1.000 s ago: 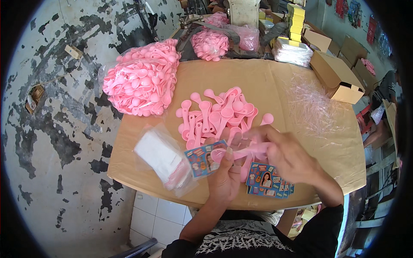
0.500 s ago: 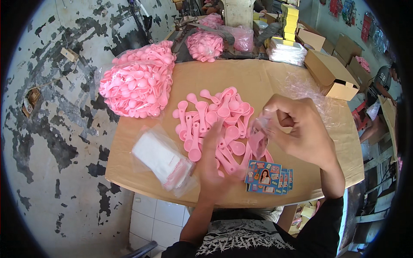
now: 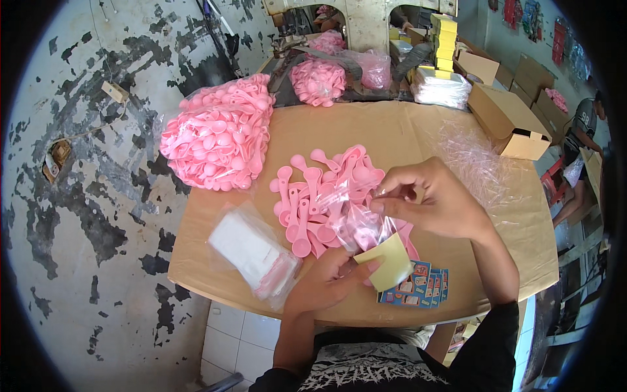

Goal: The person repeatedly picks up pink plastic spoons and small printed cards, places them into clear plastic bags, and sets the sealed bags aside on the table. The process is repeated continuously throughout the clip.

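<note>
My right hand (image 3: 436, 199) pinches the edge of a clear plastic bag (image 3: 356, 219) over the front of the spoon heap. Pink shows through the bag; I cannot tell how much of it lies inside. Between thumb and fingers, my left hand (image 3: 330, 282) grips a small card (image 3: 386, 262), its plain yellowish side up, close against the bag's lower end. Behind both hands spreads a loose heap of pink measuring spoons (image 3: 313, 183). Blue printed cards (image 3: 428, 287) lie overlapped just right of the held card. Left of my left hand rests a stack of clear plastic bags (image 3: 251, 251).
A large bag of pink spoons (image 3: 219, 130) stands at the back left of the brown-covered table (image 3: 405, 130). Crumpled clear plastic (image 3: 473, 163) and a cardboard box (image 3: 509, 121) lie at the back right. Yellow boxes (image 3: 444, 46) are stacked beyond. Another person (image 3: 581, 140) sits far right.
My left hand has picked up a card from the blue cards and brought it to the bag. The bag in my right hand has shifted left over the spoons.
</note>
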`<control>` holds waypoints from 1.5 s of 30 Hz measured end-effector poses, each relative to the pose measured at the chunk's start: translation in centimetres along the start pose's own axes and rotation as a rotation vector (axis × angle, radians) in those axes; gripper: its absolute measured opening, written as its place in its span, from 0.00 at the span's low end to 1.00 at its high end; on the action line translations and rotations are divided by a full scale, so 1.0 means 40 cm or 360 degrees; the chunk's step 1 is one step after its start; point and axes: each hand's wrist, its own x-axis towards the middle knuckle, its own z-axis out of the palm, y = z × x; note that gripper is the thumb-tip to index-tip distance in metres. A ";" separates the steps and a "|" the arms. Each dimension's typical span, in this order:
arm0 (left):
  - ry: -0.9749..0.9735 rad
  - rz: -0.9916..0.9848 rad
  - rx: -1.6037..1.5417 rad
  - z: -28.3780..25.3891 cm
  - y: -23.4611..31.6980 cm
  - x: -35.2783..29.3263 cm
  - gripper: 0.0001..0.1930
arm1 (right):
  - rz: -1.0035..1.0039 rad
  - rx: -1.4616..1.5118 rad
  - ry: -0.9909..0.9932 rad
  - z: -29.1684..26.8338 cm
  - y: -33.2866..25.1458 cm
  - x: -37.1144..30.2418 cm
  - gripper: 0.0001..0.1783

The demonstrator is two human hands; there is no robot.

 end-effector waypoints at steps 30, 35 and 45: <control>0.0343 0.0437 0.1061 -0.014 0.085 0.057 0.06 | -0.0748 -0.1184 0.0370 0.058 0.009 0.000 0.08; 0.0117 0.0586 0.1293 -0.043 0.096 0.091 0.07 | -0.0616 -0.1142 0.0230 0.043 0.014 0.005 0.05; -0.0108 0.0411 -0.0145 -0.136 0.089 0.182 0.16 | -0.0170 0.0267 0.0338 -0.212 0.081 -0.030 0.04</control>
